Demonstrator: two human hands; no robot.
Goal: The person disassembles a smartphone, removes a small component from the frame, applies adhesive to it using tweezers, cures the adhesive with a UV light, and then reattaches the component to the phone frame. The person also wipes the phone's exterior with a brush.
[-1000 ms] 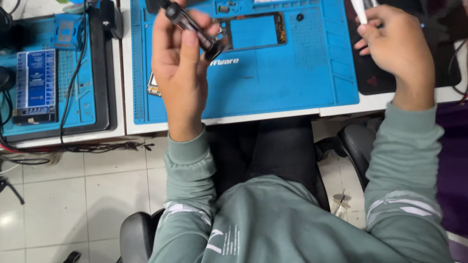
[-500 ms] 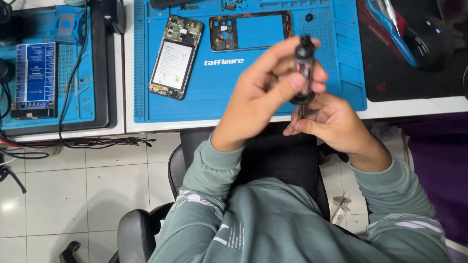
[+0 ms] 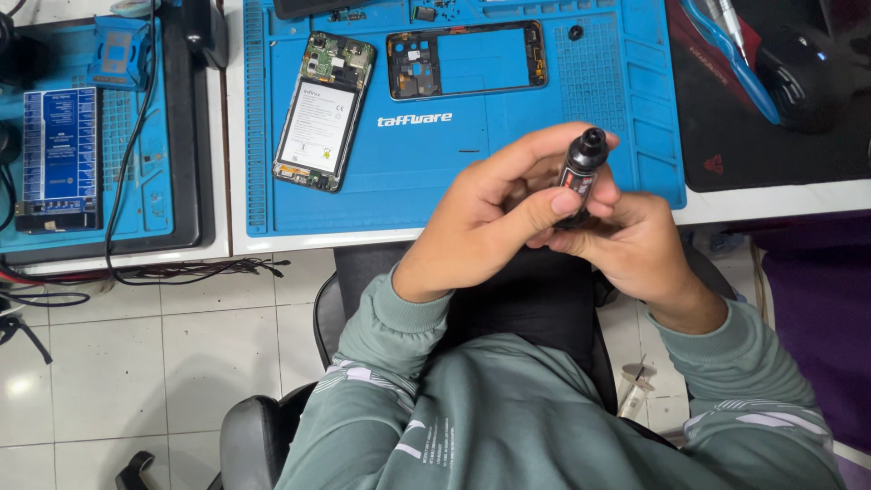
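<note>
I hold a small black tool (image 3: 579,172) with both hands above my lap, just in front of the near edge of the bench (image 3: 454,238). It is a short dark cylinder with a rounded black tip pointing up and away from me, and a small reddish mark on its side. My left hand (image 3: 494,213) wraps it from the left, the thumb pressed across its body and the fingers curled behind it, so that grip is closed on the tool. My right hand (image 3: 626,245) cups the lower end from the right and below, fingers folded against it, that grip closed on the same tool; the bottom of the tool is hidden between my palms. Both hands touch each other around it. On the bench beyond lies a blue work mat (image 3: 381,195). On the mat, well apart from my hands, lies an opened phone (image 3: 325,111) with its back off, showing a pale battery and a circuit board at its far end. Beside it, farther to the right, lies the phone's dark frame (image 3: 467,60), empty in the middle. To the left, on a second blue mat (image 3: 136,195), sits a blue board (image 3: 60,154) with cables (image 3: 127,163) running past it. At the far right a blue-handled tool (image 3: 730,56) lies on a black pad (image 3: 780,150) beside a black mouse (image 3: 798,77).
</note>
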